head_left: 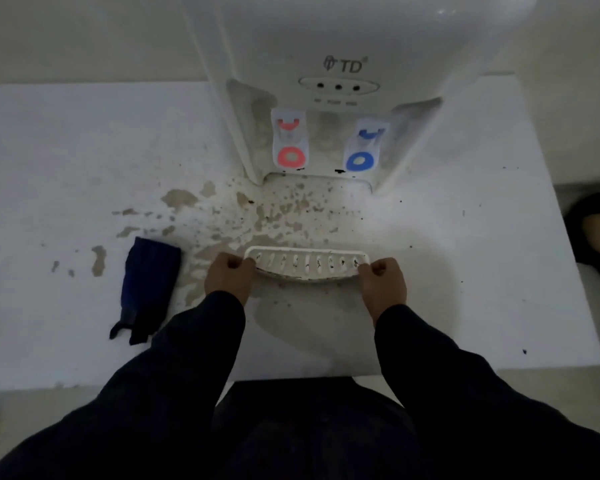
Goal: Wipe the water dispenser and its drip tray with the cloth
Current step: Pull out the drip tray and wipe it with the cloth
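A white water dispenser point(340, 46) stands at the back of a white counter, with a red tap point(289, 142) and a blue tap point(363, 147) in its recess. The white slotted drip tray point(307, 264) is out of the dispenser, in front of it over the counter. My left hand point(228, 277) grips the tray's left end and my right hand point(383, 282) grips its right end. A dark blue cloth point(148, 287) lies crumpled on the counter left of my left hand, held by neither hand.
The white counter point(66, 161) bears brown stains and dark specks point(257, 213) in front of the dispenser's empty tray slot. Its front edge runs close to my body. A dark object point(596, 233) sits beyond the counter's right edge.
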